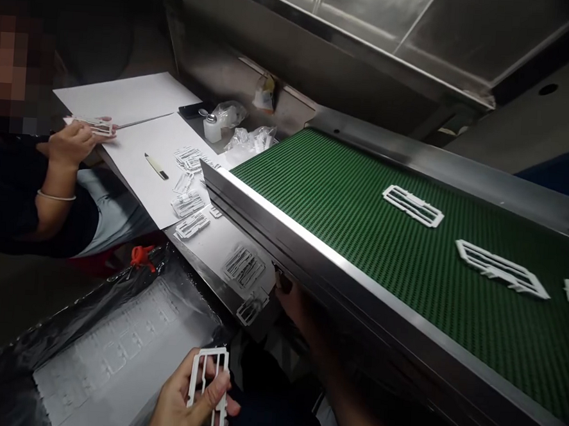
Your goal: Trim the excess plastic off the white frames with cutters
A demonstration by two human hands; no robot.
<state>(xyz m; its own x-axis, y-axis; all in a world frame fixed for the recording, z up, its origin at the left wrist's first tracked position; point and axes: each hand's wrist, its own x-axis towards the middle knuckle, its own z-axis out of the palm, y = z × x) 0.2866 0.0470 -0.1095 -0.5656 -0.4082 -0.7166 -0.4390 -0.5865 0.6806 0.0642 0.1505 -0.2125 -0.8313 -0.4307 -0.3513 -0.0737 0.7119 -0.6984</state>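
Conveyor rail (339, 261) bars the way, bare paper (127, 97) past scattered frames (188, 204)

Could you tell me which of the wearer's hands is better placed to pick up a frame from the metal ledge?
Probably right: the right hand is beside the ledge frames, while the left hand holds a white frame.

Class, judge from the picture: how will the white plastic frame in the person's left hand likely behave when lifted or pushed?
Probably light: the left hand holds the white plastic frame between thumb and fingers. Likely fairly stiff, since it stands unsupported without drooping, though its thin bars may snap. Flat, so it should slide rather than roll.
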